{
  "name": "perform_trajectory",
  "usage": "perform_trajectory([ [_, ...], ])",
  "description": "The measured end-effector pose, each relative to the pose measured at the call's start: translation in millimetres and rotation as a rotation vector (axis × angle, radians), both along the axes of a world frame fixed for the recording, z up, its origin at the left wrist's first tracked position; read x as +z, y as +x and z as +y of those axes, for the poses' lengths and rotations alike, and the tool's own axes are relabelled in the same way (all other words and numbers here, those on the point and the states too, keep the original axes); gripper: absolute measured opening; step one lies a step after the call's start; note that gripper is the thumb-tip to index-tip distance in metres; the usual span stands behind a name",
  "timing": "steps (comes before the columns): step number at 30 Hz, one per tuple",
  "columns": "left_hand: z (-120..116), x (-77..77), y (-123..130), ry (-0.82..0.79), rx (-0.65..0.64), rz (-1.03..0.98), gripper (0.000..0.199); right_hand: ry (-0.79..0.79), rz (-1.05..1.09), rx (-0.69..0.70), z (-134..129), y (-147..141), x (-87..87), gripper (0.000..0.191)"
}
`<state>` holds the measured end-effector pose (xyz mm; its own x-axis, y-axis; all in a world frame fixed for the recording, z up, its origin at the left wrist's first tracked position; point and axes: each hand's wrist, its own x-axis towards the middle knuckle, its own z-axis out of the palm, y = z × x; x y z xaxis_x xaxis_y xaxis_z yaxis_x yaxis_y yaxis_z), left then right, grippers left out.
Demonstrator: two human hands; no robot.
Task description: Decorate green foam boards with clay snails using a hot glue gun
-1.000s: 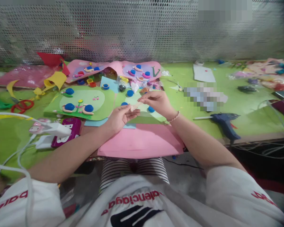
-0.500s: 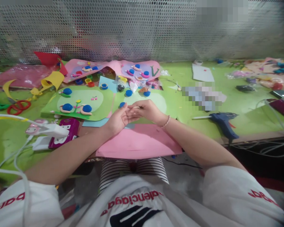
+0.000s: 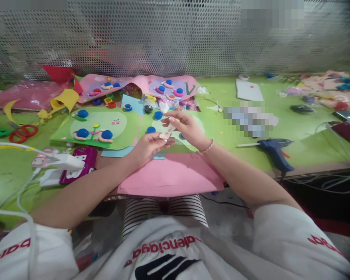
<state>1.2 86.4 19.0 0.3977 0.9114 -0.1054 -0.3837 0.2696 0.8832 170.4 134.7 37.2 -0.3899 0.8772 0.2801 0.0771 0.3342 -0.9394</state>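
My left hand (image 3: 147, 148) is closed on a small pale, soft-looking piece (image 3: 165, 135) at its fingertips. Reaching in from the right, my right hand (image 3: 189, 130) has its bent fingers and thumb at the upper end of the same piece; its exact grip is partly hidden. Both hands are above the near edge of a green sheet (image 3: 195, 146) with a light oval. On this sheet, close to my fingers, are round blue clay pieces (image 3: 151, 130). To the left, a finished-looking green sheet (image 3: 64, 132) carries blue-and-cream snail shapes and a flower.
Pink sheets (image 3: 172, 177) lie at the front edge. A blue glue gun (image 3: 275, 149) rests at right, its nozzle leftward. Red-handled scissors (image 3: 23, 132) and a purple power strip (image 3: 89, 157) with cables are at left. A perforated metal screen (image 3: 163, 42) stands behind.
My hands, pressed together before, have moved slightly apart, and the pale piece now shows between them. My right fingers have lifted and spread a little.
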Motion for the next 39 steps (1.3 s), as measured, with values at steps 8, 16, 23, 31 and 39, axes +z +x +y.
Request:
perform_trajectory([
  [8, -1.0, 4.3, -0.4, -0.077, -0.057, -0.175, 0.028, 0.262, -0.425, 0.107, -9.3, -5.2, -5.3, 0.021],
  [16, -1.5, -0.2, 1.2, -0.039, -0.039, -0.049, 0.02, 0.299, -0.443, 0.174, -9.6, -3.9, -5.6, 0.026],
  [23, 4.3, -2.2, -0.5, -0.06, 0.08, 0.028, 0.017, 0.528, -0.523, 0.255, -5.9, -0.7, -6.9, 0.039],
  [31, 3.9, 3.1, -0.5, -0.107, 0.163, -0.101, 0.008, 0.591, -0.398, 0.109, -1.6, 2.6, -8.6, 0.024],
  [39, 5.9, 4.9, 0.1, -0.171, 0.104, -0.157, 0.027, 0.712, -0.408, -0.032, 0.2, 6.5, -7.9, 0.03],
])
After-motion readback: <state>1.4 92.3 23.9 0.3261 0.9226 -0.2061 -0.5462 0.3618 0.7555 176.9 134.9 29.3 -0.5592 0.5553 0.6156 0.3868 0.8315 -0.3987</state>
